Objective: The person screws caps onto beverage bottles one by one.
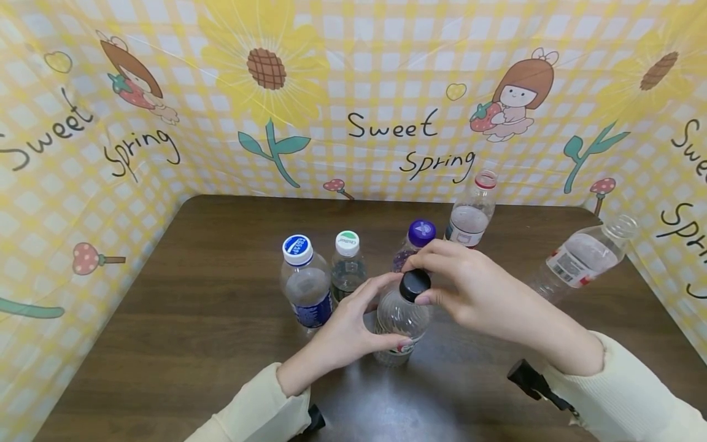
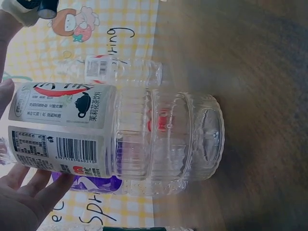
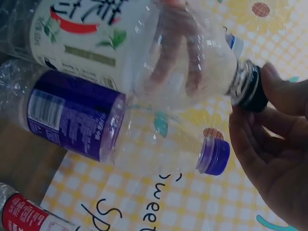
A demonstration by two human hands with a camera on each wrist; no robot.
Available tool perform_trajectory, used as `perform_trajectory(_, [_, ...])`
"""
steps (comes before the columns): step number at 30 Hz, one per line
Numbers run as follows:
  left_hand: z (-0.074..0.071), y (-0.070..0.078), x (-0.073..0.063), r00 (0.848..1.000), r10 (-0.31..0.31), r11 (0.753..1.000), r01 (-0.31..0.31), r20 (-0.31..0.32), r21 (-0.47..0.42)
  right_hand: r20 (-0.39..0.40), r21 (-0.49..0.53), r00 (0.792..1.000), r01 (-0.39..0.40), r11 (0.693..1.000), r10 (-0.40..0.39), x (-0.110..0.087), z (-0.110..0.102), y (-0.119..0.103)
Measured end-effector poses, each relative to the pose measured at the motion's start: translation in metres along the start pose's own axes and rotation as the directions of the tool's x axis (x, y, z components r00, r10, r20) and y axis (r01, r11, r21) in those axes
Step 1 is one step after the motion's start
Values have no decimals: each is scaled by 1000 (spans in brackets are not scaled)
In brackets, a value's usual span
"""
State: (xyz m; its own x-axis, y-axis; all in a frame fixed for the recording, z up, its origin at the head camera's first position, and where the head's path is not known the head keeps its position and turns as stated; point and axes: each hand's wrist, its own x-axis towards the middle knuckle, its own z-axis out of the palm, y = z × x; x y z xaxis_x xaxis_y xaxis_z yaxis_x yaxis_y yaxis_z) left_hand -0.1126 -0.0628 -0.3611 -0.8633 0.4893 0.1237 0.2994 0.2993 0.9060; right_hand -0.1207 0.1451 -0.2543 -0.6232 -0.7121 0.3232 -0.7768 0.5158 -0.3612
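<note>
Between my hands is a clear plastic bottle point(image 1: 399, 316) with a black cap point(image 1: 415, 283) and a white printed label point(image 2: 57, 127). My left hand point(image 1: 345, 334) grips its body, thumb on the near side and fingers around the far side. At the top, my right hand point(image 1: 469, 288) pinches the black cap between thumb and fingers; the cap sits at the bottle's neck in the right wrist view. Right behind stands a purple-capped bottle point(image 3: 72, 115) with a purple label, partly hidden by my right hand in the head view.
Left of my hands stand a blue-and-white-capped bottle point(image 1: 298, 252) and a smaller bottle with a white-and-green cap point(image 1: 347, 244). Two uncapped bottles are at the right: one with a red neck ring point(image 1: 472, 212), another point(image 1: 585, 258) nearer the table's right edge. Patterned cloth point(image 1: 386, 73) walls the brown table point(image 1: 182, 344).
</note>
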Motion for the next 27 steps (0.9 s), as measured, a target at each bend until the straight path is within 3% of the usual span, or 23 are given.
perform_trajectory(3, [-2, 0, 1, 1000, 0, 1000, 0, 24, -13, 1, 18, 1000, -13, 1000, 13, 0, 0, 0])
perform_trajectory(6, [-5, -1, 3, 999, 3, 1000, -2, 53, -25, 53, 48, 999, -10, 999, 7, 1, -3, 3])
perform_trajectory(11, [-8, -1, 3, 998, 11, 999, -9, 70, -31, 107, 52, 993, 36, 998, -42, 4, -4, 5])
perform_trajectory(19, [-4, 1, 1, 1000, -8, 1000, 8, 15, -21, 39, -6, 998, 58, 998, -57, 2, 2, 2])
perform_trajectory(27, [3, 4, -2, 998, 17, 1000, -17, -65, -10, -54, -72, 997, 52, 996, -56, 0, 7, -4])
